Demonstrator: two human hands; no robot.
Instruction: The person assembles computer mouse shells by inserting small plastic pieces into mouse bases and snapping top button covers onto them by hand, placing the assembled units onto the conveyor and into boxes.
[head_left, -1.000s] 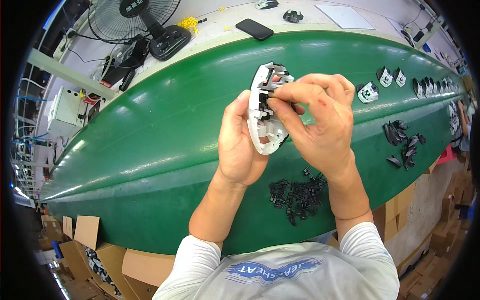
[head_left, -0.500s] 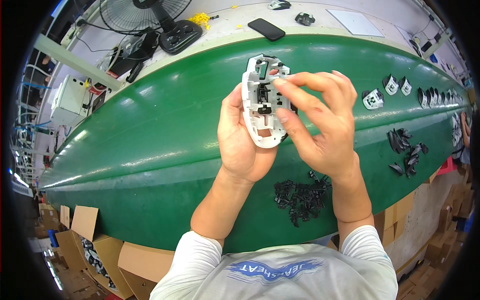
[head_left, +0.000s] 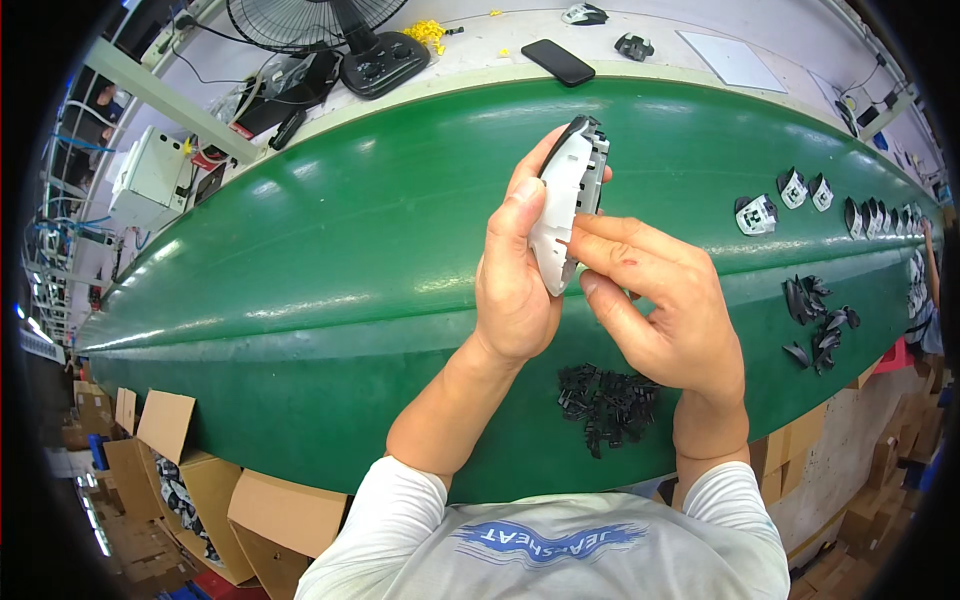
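My left hand (head_left: 515,290) is closed round a white plastic shell (head_left: 563,205) with black edging, shaped like a computer mouse cover. The shell stands tilted on its side, its inner face with small black parts turned to the right and mostly hidden. Against the shell's lower right edge press the bent fingertips of my right hand (head_left: 675,315), the thumb close below them. Whether a small part sits between those fingertips cannot be seen. Below my hands, a pile of small black plastic parts (head_left: 608,405) lies on the green work surface (head_left: 330,370).
White-and-black shells (head_left: 757,215) stand at the right, with a row running farther off. Curved black pieces (head_left: 825,335) lie nearer. A phone (head_left: 558,62) and a fan (head_left: 385,65) sit on the back ledge. Cardboard boxes (head_left: 290,515) stand at the lower left.
The shell has been turned from facing me to on its side. My left thumb now lies across its outer face, and my right fingers have moved down to its lower edge.
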